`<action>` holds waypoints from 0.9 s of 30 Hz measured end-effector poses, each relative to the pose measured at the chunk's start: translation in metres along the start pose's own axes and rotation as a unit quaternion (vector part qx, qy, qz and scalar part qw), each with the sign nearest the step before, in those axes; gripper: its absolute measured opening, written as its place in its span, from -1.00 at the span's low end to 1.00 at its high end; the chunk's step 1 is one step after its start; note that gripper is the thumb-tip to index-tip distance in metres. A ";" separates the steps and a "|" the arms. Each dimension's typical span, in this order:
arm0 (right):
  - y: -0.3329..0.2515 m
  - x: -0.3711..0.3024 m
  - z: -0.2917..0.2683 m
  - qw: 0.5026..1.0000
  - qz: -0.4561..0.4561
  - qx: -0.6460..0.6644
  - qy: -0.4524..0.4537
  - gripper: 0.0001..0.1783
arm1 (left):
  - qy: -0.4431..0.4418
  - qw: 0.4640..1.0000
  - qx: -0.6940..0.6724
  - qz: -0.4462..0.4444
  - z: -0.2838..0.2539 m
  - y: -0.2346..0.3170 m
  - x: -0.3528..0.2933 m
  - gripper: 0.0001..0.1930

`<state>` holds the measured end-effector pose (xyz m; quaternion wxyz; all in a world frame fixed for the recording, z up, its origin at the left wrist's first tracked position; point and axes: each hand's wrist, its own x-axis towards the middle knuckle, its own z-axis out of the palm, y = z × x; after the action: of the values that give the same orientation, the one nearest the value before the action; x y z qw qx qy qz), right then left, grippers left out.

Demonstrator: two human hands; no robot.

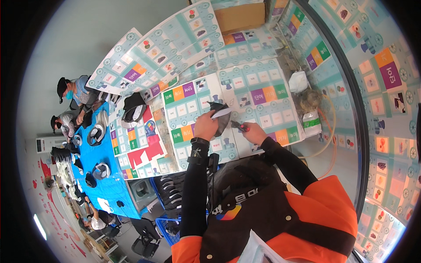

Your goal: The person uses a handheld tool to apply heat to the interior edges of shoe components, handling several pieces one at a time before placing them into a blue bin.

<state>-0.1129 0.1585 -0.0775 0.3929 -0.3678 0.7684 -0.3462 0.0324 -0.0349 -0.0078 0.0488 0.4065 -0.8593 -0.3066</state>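
My left hand [206, 126] is closed around a dark cap [224, 122] with a pale inner side. It holds the cap up over the patterned table [252, 111]. To its right, my right hand [254, 134] is closed on a small hand tool with red and black handles [241, 127]. The tool's tip points at the cap's lower right edge; whether they touch, I cannot tell. Another black and white cap [133, 109] lies to the left on the table.
Printed boards [162, 48] stand along the table's far left side. A white lump [298, 82] and a small packet [312, 123] sit at the right, near a hose [332, 127]. Left is a blue-covered table [114, 166] with caps and people [81, 94]. Blue crates [169, 229] stand below.
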 end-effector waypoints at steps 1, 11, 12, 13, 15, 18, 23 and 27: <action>0.000 0.001 0.005 0.998 -0.034 -0.048 -0.004 -0.77 | 0.013 1.000 0.005 0.016 0.000 -0.004 -0.001 -0.63; 0.112 0.006 -0.036 0.992 -0.028 -0.104 0.072 -0.69 | 0.101 0.977 0.038 -0.185 -0.050 -0.064 -0.054 -0.62; 0.048 0.015 -0.016 0.996 -0.050 -0.072 0.034 -0.72 | 0.222 0.937 0.132 -0.234 -0.068 -0.201 -0.115 -0.56; 0.083 0.016 -0.041 0.991 -0.018 -0.110 0.070 -0.66 | 0.315 0.936 0.087 -0.133 -0.084 -0.216 -0.111 -0.48; 0.090 0.040 -0.033 0.979 -0.024 -0.187 0.084 -0.50 | 0.345 0.902 -0.004 -0.260 -0.165 -0.321 -0.189 -0.48; 0.101 0.011 -0.083 0.946 -0.004 -0.294 0.135 -0.30 | 0.533 0.667 -0.496 -0.159 -0.236 -0.320 -0.172 -0.34; 0.054 0.019 -0.075 0.959 -0.029 -0.254 0.125 -0.44 | 0.548 0.796 -0.106 -0.233 -0.257 -0.408 -0.101 -0.44; 0.056 -0.028 -0.078 0.946 -0.053 -0.287 0.141 -0.62 | 0.310 0.912 0.178 -0.201 -0.220 -0.380 0.054 -0.28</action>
<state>-0.1841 0.2282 -0.0781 0.1395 -0.4529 0.8621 -0.1795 0.3237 -0.3648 -0.0549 0.1774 0.6475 -0.7410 -0.0106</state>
